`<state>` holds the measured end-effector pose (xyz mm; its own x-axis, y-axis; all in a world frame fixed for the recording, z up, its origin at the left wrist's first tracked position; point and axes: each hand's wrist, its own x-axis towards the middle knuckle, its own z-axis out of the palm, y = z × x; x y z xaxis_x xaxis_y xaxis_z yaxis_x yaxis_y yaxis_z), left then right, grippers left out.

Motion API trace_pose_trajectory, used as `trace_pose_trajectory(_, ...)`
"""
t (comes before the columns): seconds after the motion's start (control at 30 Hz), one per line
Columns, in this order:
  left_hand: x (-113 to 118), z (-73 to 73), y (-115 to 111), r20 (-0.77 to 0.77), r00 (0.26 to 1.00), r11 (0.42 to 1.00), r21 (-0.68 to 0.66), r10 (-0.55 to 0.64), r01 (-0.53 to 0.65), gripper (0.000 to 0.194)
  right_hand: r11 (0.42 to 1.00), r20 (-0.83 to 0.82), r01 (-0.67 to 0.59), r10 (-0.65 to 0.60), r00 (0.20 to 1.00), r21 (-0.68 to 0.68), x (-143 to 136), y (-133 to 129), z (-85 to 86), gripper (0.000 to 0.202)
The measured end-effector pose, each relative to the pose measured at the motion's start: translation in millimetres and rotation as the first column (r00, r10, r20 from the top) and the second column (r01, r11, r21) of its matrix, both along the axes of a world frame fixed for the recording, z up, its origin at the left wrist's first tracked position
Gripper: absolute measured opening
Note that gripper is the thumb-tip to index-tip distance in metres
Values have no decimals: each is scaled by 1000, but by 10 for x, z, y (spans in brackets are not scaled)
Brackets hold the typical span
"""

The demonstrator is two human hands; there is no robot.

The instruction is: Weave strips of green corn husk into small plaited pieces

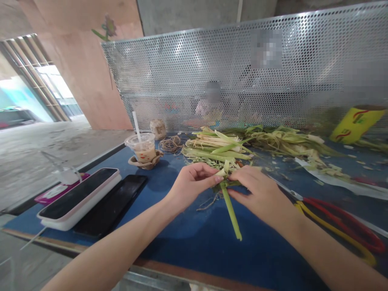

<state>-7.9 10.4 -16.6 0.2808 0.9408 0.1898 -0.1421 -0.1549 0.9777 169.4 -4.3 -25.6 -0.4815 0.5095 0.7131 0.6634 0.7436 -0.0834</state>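
Note:
Between my two hands is a pale green leaf strip (232, 214), its long end hanging toward the table's front edge. My left hand (194, 182) pinches the folded upper part between thumb and fingers. From the other side, my right hand (257, 188) has its fingers closed on the same strip; some fingertips are hidden. Just beyond the hands lies a pile of green and straw-coloured leaf strips (212, 144). A few thin loose fibres (209, 206) rest below my left hand.
Scissors (333, 218) with red and yellow handles lie at right. Leftward are a phone (112, 206), a pink-edged case (81, 198), a drink cup (142, 147) in a cardboard holder and twine (170, 144). A yellow roll (356, 124) stands back right, before a perforated metal screen (182, 68).

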Motion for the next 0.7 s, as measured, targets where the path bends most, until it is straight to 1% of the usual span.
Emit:
trace_pose_trajectory(0.07, -2, 14, -11, -75, 997, 1000, 26, 8, -6, 14, 999, 1, -12, 12, 1000, -42, -8, 6, -6, 3)
trace_pose_trajectory(0.13, -7, 18, -15, -157, 987, 998, 65, 31, -21, 15, 993, -17, 1, -2, 1000, -114, -18, 12, -14, 5)
trace_pose_trajectory(0.23, -22, 10, -12, -190, 980, 990, 138, 62, -36, 16, 978, -48, 21, -31, 998, -208, -29, 18, -18, 13)
trace_pose_trajectory(0.3, -36, 11, -15, -204, 974, 980, 190, 96, -57, 13, 971, -67, 29, -46, 997, -239, -32, 16, -11, 15)
trace_pose_trajectory(0.37, -47, 24, -28, -260, 956, 964, 256, 139, -70, 10, 966, -81, 45, -68, 994, -254, -30, 12, 1, 15)
trace_pose_trajectory(0.43, -53, 46, -49, -325, 935, 943, 331, 143, -29, 9, 967, -83, 51, -74, 994, -250, -25, 10, 8, 15)
trace_pose_trajectory(0.53, -56, 67, -68, -397, 907, 905, 423, 142, 43, 7, 985, -63, 30, -41, 997, -169, -18, 13, 5, 12)
trace_pose_trajectory(0.63, -60, 58, -54, -426, 882, 905, 425, 203, -3, 6, 997, -28, 14, -16, 999, -70, -14, 16, -7, 16)
trace_pose_trajectory(0.7, -64, 41, -38, -414, 888, 922, 387, 199, -26, 5, 999, -20, 11, -12, 1000, -49, -13, 13, -12, 19)
